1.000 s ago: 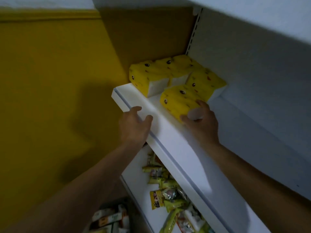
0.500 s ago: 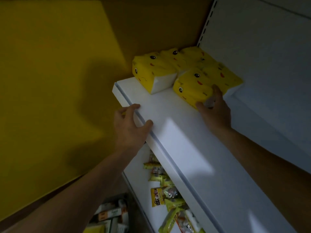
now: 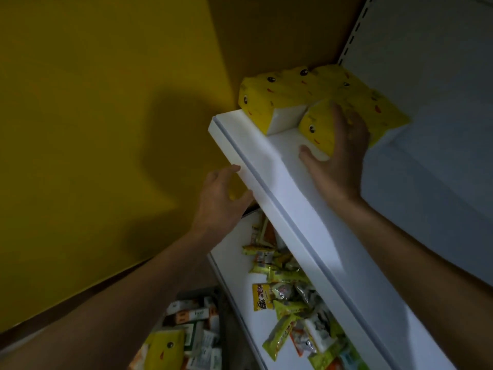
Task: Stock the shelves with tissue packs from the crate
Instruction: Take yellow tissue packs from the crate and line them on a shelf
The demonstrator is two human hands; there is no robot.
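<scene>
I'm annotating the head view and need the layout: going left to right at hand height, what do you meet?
Yellow wall → left hand → white top shelf → right hand gripping a yellow tissue pack → pale grey back panel.

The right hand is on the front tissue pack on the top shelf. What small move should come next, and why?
Probably loosen the grip and draw the right hand back. The front tissue pack lies on the top shelf, close against the other packs in the corner, so it seems placed. The left hand is open by the shelf edge.
</scene>
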